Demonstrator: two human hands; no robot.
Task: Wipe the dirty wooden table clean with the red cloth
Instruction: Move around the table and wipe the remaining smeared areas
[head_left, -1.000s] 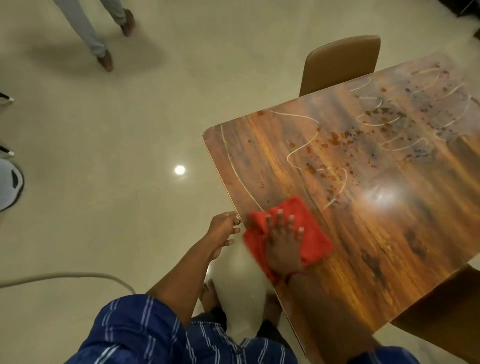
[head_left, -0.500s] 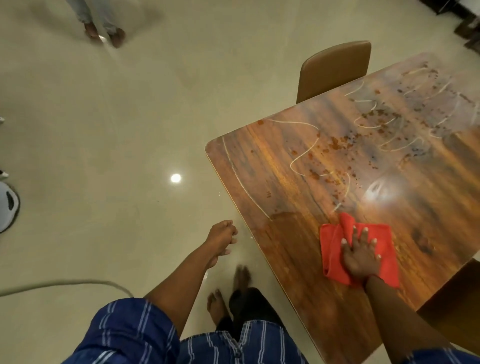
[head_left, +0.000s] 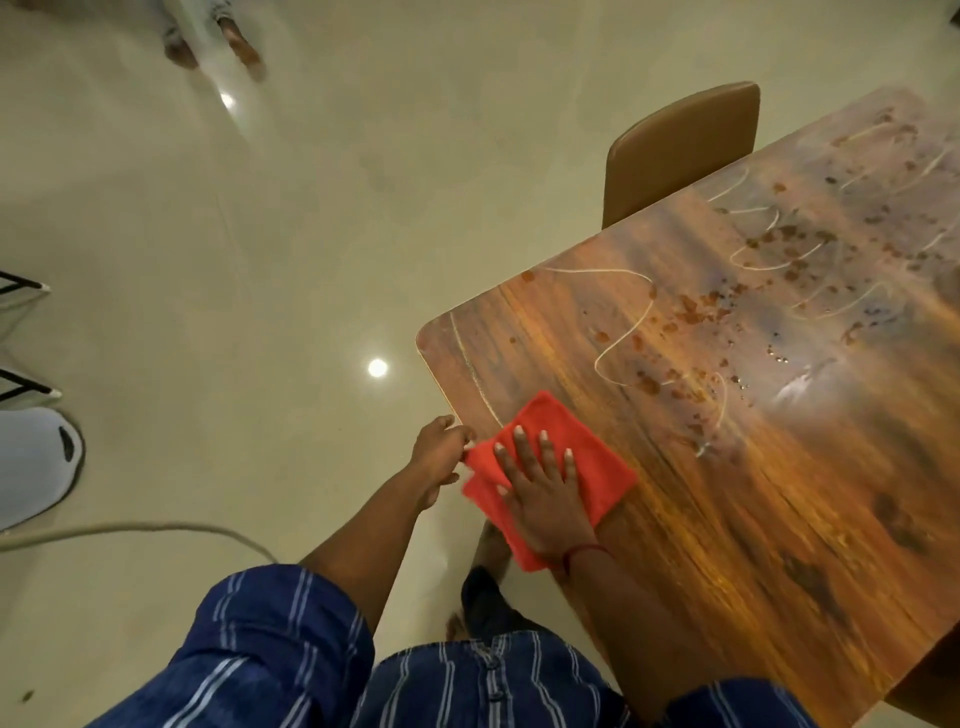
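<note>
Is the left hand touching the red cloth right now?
Cannot tell. In the head view the left hand is at the table edge with its fingertips right against the red cloth's corner; contact or a sliver of gap isn't clear.

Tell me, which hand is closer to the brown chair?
The right hand. It lies flat on the red cloth on the table, on the chair's side. The left hand is off the table edge, farther from it.
</note>
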